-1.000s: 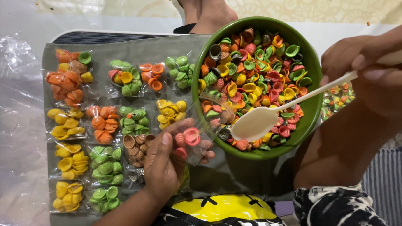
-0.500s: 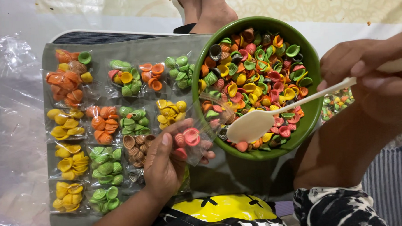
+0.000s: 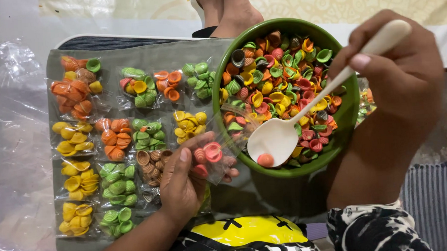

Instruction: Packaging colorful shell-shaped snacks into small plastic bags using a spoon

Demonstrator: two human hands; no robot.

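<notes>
- I had my right hand [image 3: 402,77] closed round the handle of a white spoon [image 3: 303,117], the fingers [image 3: 364,61] wrapped over its upper end.
- The spoon's bowl rested down and to the left of those fingers, inside the green bowl [image 3: 351,120], with one orange shell piece [image 3: 265,160] lying in it.
- The green bowl was heaped with mixed coloured shell pieces [image 3: 276,73], just below and left of my right fingers.
- My left hand [image 3: 186,182] pinched a small clear packet [image 3: 212,158] of pink pieces, thumb and fingers closed on it, just beside the bowl's near rim.
- Left of my left fingers, filled packets [image 3: 113,140] lay in rows on a grey tray [image 3: 145,56], sorted as yellow, green, orange and brown.
- Crumpled clear plastic [image 3: 13,149] lay further left, off the tray.
- Beyond the bowl I saw a person's bare feet [image 3: 226,12].
</notes>
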